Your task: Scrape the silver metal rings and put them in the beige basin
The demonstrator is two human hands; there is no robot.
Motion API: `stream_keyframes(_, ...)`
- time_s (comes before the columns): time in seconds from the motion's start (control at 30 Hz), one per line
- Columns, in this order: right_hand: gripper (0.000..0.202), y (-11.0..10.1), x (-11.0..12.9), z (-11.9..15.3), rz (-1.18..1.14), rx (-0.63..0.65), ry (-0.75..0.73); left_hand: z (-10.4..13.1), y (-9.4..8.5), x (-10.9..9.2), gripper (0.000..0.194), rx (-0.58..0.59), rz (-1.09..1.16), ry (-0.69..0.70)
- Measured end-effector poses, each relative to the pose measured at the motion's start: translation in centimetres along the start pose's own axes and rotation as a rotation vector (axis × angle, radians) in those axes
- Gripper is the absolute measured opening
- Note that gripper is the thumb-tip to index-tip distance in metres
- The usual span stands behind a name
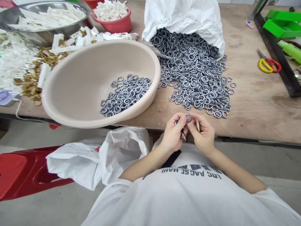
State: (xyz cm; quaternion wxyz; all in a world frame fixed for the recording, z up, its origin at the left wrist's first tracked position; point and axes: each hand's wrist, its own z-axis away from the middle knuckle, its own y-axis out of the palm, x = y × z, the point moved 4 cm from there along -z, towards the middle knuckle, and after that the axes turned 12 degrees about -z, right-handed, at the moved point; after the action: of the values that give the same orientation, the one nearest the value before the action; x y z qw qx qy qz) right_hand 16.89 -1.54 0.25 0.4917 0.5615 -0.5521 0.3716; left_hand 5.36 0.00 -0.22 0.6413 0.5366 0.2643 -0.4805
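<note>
Close together at the table's front edge are my two hands. My left hand (175, 133) is closed on several grey rings (187, 117), one of them raised at the fingertips. My right hand (202, 133), also closed, pinches the same ring area and has a thin, light-coloured stick-like piece (198, 125) between its fingers. Beyond the hands, a large heap of grey rings (202, 75) spills from a white sack (183, 15) onto the table. To the left, a big beige basin (77, 72) holds a smaller pile of rings (127, 94).
Scissors (269, 64) lie at the right, near green bins (282, 26). White and brown pieces (35, 75), a metal bowl (44, 34) and a red bowl (117, 25) stand at the left. Below the table are a white bag (122, 147) and a red stool (25, 169).
</note>
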Motion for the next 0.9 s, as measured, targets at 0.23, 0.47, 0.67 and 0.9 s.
stream_keyframes(0.23,0.02,-0.3,0.3,-1.2,0.012,0.062,0.047,0.1,0.1,-0.3,0.04,0.073,0.003,-0.05)
stream_keyframes(0.47,0.017,0.3,0.1,-0.4,-0.076,-0.069,0.064,0.1,-0.2,0.4,0.039,-0.031,-0.026,0.075)
stream_keyframes(0.67,0.028,0.1,0.2,-1.0,-0.172,0.175,0.096,0.2,-0.5,-0.1,0.04,0.035,-0.069,0.127)
stream_keyframes(0.9,0.029,0.8,0.5,-1.6,-0.361,0.257,0.193,0.4,-0.8,0.5,0.044,0.053,-0.166,0.188)
